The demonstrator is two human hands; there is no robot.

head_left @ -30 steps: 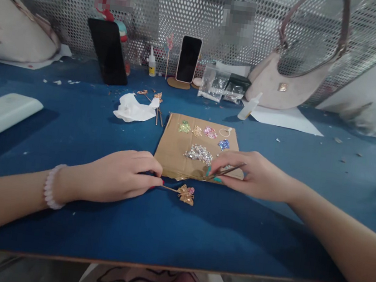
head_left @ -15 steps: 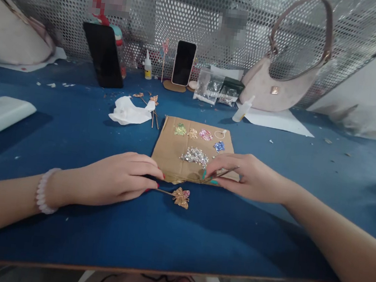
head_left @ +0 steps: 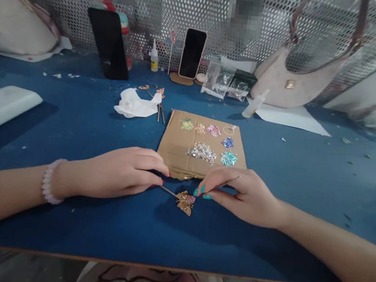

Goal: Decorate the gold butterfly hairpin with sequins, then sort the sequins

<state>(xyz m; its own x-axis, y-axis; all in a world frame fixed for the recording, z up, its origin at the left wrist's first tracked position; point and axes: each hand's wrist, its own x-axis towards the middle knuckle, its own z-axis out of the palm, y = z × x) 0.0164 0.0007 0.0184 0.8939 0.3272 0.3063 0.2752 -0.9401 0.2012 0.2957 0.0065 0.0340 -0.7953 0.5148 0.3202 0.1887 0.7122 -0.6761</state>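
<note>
My left hand (head_left: pixel 125 172) is closed on the thin stem of a gold butterfly hairpin (head_left: pixel 184 203), which lies low over the blue table in front of the cardboard. Pink stones show on one wing of the butterfly. Pinched in my right hand (head_left: pixel 239 195) is a slim metal tool that looks like tweezers (head_left: pixel 226 182); its tip is hidden by the fingers, close to the pink-stoned wing. Behind both hands lies a piece of cardboard (head_left: pixel 175 151) with small heaps of silver rhinestones (head_left: pixel 203 153), turquoise rhinestones (head_left: pixel 228 159), blue rhinestones (head_left: pixel 228 142) and pink rhinestones (head_left: pixel 214 130).
A crumpled white tissue (head_left: pixel 135 105) and more gold hairpins (head_left: pixel 160 103) lie left of the cardboard. Behind stand a phone (head_left: pixel 192 53), a dark tablet-like slab (head_left: pixel 109 44), glue bottles (head_left: pixel 255 104), plastic bags (head_left: pixel 218 78) and a pale handbag (head_left: pixel 298 83). A white object (head_left: pixel 4 111) sits far left.
My right hand has moved with the tweezers from beside the silver rhinestones toward me, to the butterfly, uncovering the turquoise heap. My left hand keeps its hold on the hairpin. The whole view has shifted slightly.
</note>
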